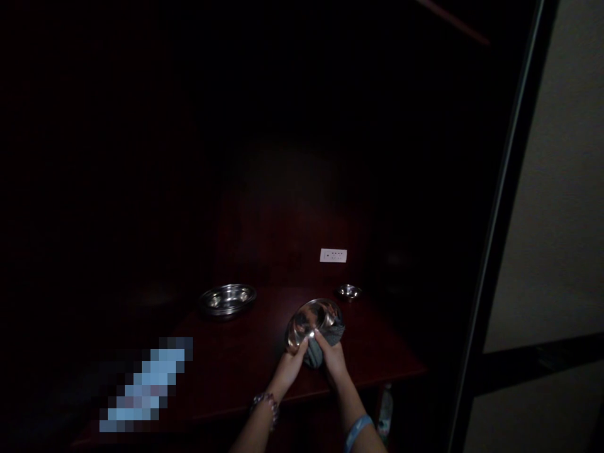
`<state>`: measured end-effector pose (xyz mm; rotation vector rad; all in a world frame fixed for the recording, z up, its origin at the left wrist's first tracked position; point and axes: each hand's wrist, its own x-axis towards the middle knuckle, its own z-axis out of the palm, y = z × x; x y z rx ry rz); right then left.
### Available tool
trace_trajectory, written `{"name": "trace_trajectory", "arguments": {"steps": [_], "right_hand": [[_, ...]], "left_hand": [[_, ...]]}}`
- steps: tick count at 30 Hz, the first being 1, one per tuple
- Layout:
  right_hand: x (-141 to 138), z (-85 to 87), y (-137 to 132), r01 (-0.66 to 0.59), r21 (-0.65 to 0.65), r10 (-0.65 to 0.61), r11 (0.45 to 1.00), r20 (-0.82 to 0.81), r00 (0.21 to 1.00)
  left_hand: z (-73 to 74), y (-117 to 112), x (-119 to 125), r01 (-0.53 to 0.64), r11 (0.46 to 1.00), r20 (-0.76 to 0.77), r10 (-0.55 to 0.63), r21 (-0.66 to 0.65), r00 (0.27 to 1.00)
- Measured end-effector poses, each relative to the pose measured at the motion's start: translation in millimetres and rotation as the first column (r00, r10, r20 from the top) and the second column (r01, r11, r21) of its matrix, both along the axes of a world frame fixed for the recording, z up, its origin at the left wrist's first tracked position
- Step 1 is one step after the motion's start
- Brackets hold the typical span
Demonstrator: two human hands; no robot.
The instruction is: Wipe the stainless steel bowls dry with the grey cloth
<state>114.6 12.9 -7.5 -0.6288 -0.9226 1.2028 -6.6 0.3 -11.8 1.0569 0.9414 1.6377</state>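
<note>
A shiny metal bowl [306,318] is tilted toward me above the dark red table, held between both hands. My left hand [291,365] grips its lower left rim, thumb on the inside. On the lower right, my right hand [333,358] presses a grey-green cloth [313,353] against the bowl, its thumb also over the rim. Part of the cloth hangs between the hands and part folds over the right rim. The fingers behind the bowl are hidden.
Shallow metal dishes [229,298], apparently stacked, sit at the back left of the table [264,308]. A small metal bowl [349,292] stands at the back right, below a white socket panel [333,255]. A pixelated bright patch covers the left front. A bottle [385,412] shows beneath the table edge.
</note>
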Motion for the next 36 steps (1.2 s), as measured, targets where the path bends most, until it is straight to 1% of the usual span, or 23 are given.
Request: {"name": "trace_trajectory", "arguments": {"steps": [3,5,10,13,16,19,22,25,27,29,32,36], "right_hand": [[-0.3,-1.0,3.4,0.051,0.002,-0.051,0.999,0.027,0.998],[-0.5,-1.2,5.1,0.093,0.007,-0.093,0.996,0.059,0.994],[-0.9,0.8,2.2,0.184,0.057,-0.189,0.981,0.116,0.975],[-0.3,2.5,-1.6,0.245,0.069,-0.253,0.967,0.150,0.956],[1.2,3.0,-2.5,0.273,0.049,-0.277,0.961,0.172,0.945],[1.9,2.4,-0.6,0.269,0.019,-0.268,0.963,0.143,0.953],[0.6,2.0,1.7,0.242,0.003,-0.241,0.970,0.079,0.967],[-1.3,2.4,2.9,0.184,0.028,-0.186,0.982,0.082,0.979],[-2.2,3.0,3.2,0.168,0.054,-0.173,0.984,0.105,0.979],[-2.5,3.5,3.0,0.165,0.072,-0.173,0.984,0.133,0.976],[-2.1,4.1,1.4,0.160,0.082,-0.172,0.984,0.181,0.968],[-1.8,4.9,-5.1,0.190,0.099,-0.208,0.977,0.225,0.952]], "left_hand": [[3.6,2.0,-2.5,-0.003,1.000,-0.032,0.002,-0.026,1.000],[8.8,1.3,-5.2,-0.043,0.999,-0.012,0.043,-0.017,0.999],[22.9,-8.5,-11.3,-0.181,0.981,0.021,0.180,0.067,0.983],[27.5,-14.9,-12.0,-0.213,0.974,0.005,0.213,0.074,0.977],[28.4,-18.6,-11.3,-0.175,0.979,-0.048,0.180,0.101,0.982],[27.5,-21.8,-9.4,-0.071,0.994,-0.112,0.081,0.087,0.990],[27.3,-25.7,-6.2,0.029,0.997,-0.195,-0.015,0.069,0.981],[26.7,-27.8,-3.6,0.088,0.989,-0.243,-0.057,0.119,0.968],[24.9,-26.8,-3.1,0.071,0.988,-0.230,-0.038,0.134,0.972],[21.7,-24.0,-3.9,0.048,0.992,-0.202,-0.023,0.120,0.979],[16.1,-18.4,-6.3,0.049,0.993,-0.179,-0.029,0.105,0.983],[13.4,-14.9,-8.1,0.034,0.995,-0.145,-0.021,0.092,0.989]]}}
